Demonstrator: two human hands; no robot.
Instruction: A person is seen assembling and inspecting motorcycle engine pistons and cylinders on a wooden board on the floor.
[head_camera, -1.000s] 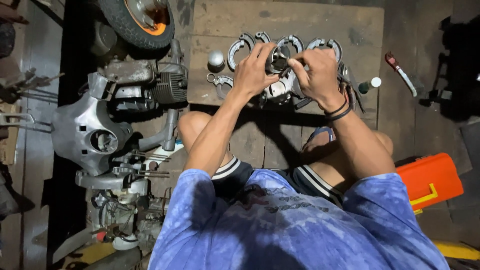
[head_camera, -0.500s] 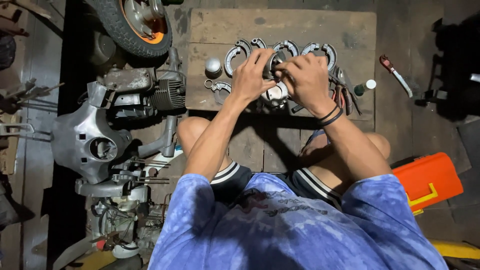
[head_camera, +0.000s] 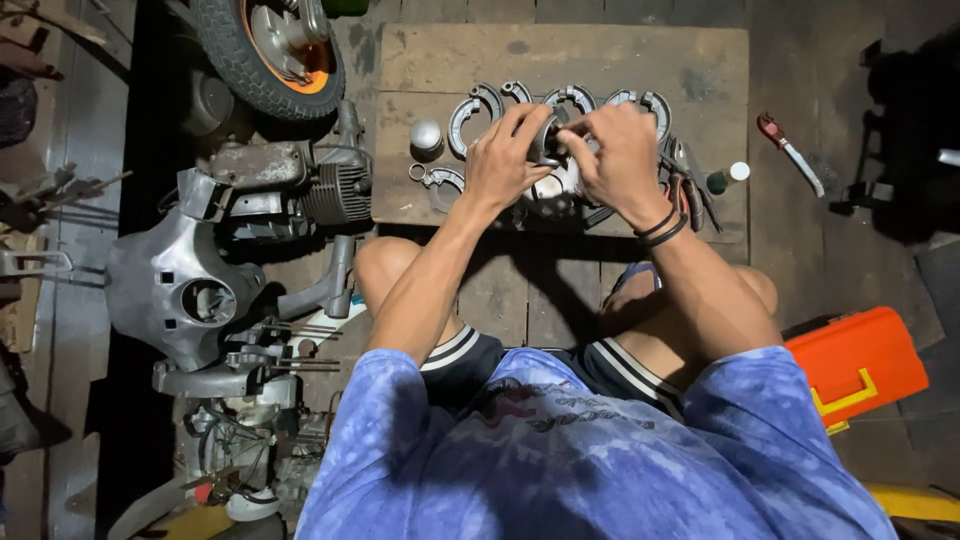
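Both hands are gripping 1 small round metal part over the wooden board: left hand cupping it, right hand pinching its edge. Work appears mid-way; 4 brake shoes are lying untouched.

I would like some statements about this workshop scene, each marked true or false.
1. Both hands hold one small round metal part. True; the left hand and right hand meet on it.
2. The toolbox is blue. False; the toolbox is orange.
3. Curved brake shoes lie on the wooden board. True.
4. The wheel lies at the right. False; the wheel is at the upper left.
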